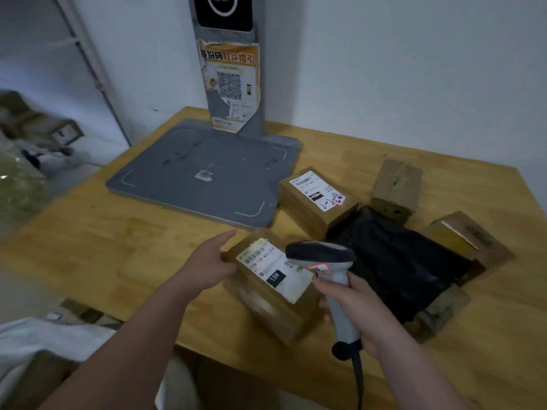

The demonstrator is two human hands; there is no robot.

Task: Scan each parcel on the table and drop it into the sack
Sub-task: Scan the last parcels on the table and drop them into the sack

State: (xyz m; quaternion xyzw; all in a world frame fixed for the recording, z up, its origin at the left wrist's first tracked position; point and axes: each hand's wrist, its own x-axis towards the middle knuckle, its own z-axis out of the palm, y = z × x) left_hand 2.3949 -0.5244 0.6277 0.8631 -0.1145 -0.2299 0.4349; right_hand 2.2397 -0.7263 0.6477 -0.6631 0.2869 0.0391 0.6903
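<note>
A brown cardboard parcel (266, 294) with a white shipping label lies near the front edge of the wooden table (118, 247). My left hand (211, 260) holds its left side, the thumb curled on top. My right hand (359, 310) grips a grey handheld scanner (325, 261), whose dark head hangs over the label's right end. Behind it lie a second labelled box (316, 199), a black plastic mailer bag (396, 264), an upright brown box (396, 189) and another box (470, 241) at the right. A white sack (35, 341) shows at the lower left.
A grey scanning stand (204, 176) with a flat base and an upright post carrying a QR-code poster stands at the table's back. A white wall rises behind. Cartons and bags are piled on the floor at the left. The scanner's black cable hangs off the table's front edge.
</note>
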